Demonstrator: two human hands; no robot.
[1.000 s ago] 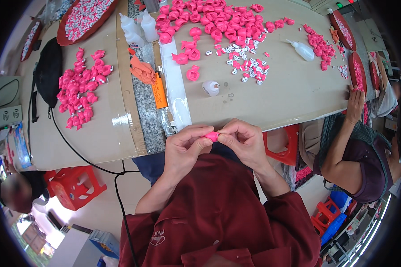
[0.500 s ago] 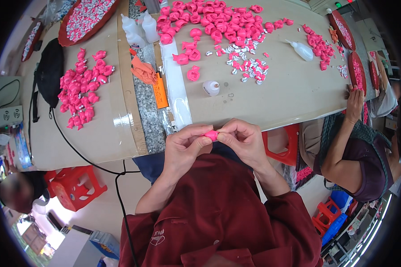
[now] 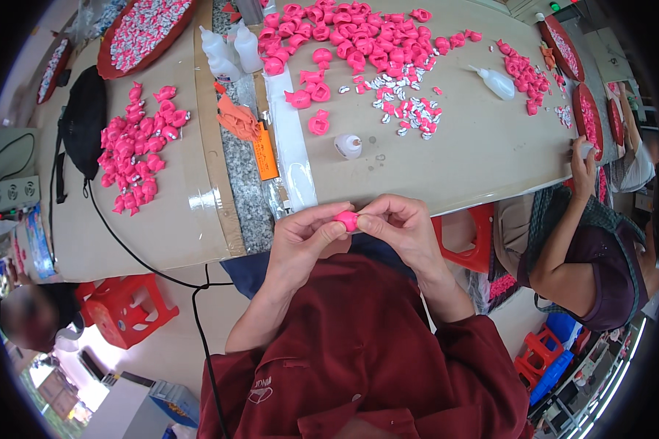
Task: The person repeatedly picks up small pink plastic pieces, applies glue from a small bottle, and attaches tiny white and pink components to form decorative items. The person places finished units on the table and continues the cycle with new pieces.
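Observation:
Both my hands meet at the table's near edge around one small pink plastic figure part [image 3: 346, 220]. My left hand [image 3: 305, 235] pinches it between thumb and forefinger from the left. From the right, my right hand [image 3: 399, 227] grips its other end the same way; the fingertips cover part of it. Beyond my hands stands a small squeeze bottle [image 3: 348, 145] with a narrow tip. A single hollow pink piece [image 3: 318, 122] lies farther left. Small pink and white pieces [image 3: 417, 113] are scattered behind the bottle, with a heap of hollow pink pieces [image 3: 373, 40] at the back.
Pink figures [image 3: 135, 150] are piled at left beside a black bag [image 3: 83, 121]. White squeeze bottles [image 3: 247, 47], an orange cloth [image 3: 236, 117] and an orange box [image 3: 265, 154] line the table's seam. A bottle [image 3: 496, 83] lies toward the right. A co-worker [image 3: 586, 271] sits at right.
The pink part has turned slightly between my fingertips and shows more of its rounded side. My hands stay almost in place. The co-worker's hand at right has shifted slightly.

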